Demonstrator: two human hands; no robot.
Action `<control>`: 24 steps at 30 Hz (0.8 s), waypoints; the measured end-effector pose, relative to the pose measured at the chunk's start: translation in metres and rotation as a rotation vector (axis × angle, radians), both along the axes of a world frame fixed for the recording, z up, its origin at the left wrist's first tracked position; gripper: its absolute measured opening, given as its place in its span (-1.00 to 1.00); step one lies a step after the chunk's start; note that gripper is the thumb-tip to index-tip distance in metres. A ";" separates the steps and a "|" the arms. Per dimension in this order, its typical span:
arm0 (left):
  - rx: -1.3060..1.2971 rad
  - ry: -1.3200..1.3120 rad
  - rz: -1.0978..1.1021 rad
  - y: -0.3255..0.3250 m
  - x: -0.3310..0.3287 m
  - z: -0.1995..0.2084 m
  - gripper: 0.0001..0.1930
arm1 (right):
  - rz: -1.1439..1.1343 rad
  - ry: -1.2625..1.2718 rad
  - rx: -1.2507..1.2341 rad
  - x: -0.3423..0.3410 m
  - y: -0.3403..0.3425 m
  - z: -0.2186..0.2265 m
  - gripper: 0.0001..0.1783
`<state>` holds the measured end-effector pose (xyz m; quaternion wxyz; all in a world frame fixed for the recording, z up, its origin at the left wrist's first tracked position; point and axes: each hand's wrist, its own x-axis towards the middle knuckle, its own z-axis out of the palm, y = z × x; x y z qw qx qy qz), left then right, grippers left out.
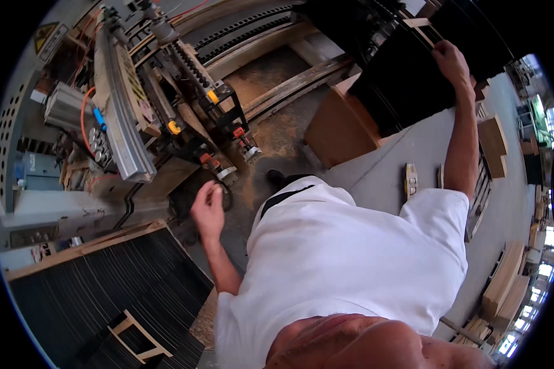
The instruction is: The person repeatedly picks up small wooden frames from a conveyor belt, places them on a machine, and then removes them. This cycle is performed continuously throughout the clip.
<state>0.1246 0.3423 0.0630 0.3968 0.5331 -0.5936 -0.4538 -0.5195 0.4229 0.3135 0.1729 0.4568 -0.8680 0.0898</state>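
Right grip (452,61) is at the near end of a pale wooden frame (417,23), which lies by the dark panels (406,74) at upper right; the dark corner is poorly seen, so I cannot tell whether the fingers are closed on it. Left grip (208,209) is loosely bent and carries nothing. I judge the frame to be light and stiff, not slippery, though its thin bars could crack at the joints if twisted. It seems best to take one bar near its middle, with fingers under and thumb above.
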 end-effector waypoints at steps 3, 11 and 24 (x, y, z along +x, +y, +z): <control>0.015 -0.020 -0.154 -0.014 -0.014 -0.016 -0.73 | 0.051 -0.114 -0.071 -0.007 0.017 -0.006 -0.68; -0.003 -0.098 -0.023 -0.049 -0.007 -0.019 -0.73 | 0.294 -0.287 -0.269 0.059 -0.085 0.002 -0.64; 0.274 0.484 0.220 -0.336 -0.103 -0.036 -0.62 | 1.031 -0.498 -0.196 0.230 -0.310 -0.071 -0.74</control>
